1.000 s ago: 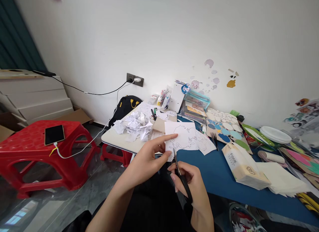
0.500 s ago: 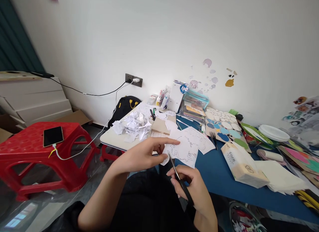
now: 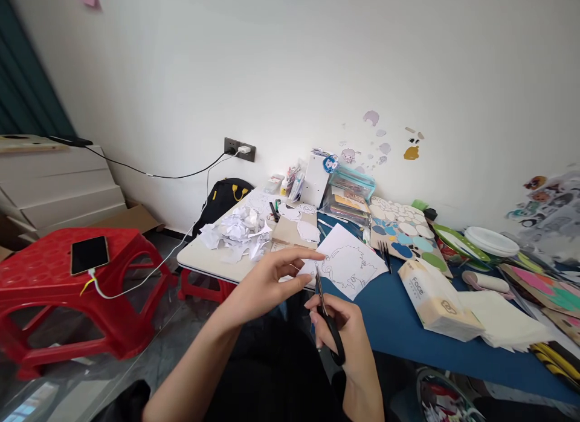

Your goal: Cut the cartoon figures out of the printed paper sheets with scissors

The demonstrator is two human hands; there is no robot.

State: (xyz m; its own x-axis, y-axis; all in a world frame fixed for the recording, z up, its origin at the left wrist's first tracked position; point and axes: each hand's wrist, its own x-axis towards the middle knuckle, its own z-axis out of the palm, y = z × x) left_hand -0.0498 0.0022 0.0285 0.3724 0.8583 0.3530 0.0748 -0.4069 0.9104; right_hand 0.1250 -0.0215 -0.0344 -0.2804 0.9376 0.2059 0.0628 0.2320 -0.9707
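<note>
My left hand pinches the near corner of a white sheet with a line drawing, held up over the front edge of the blue table. My right hand grips black scissors, fingers through the handles. The blades point up and meet the sheet's lower left edge, right beside my left fingertips.
A heap of crumpled paper scraps lies on a small white table. A tissue pack, paper stack, plates and painted board crowd the blue table. A phone charges on a red stool at left.
The sheet has turned in my left hand and now tilts up to the right. The scissors stay at its edge, shifted slightly right.
</note>
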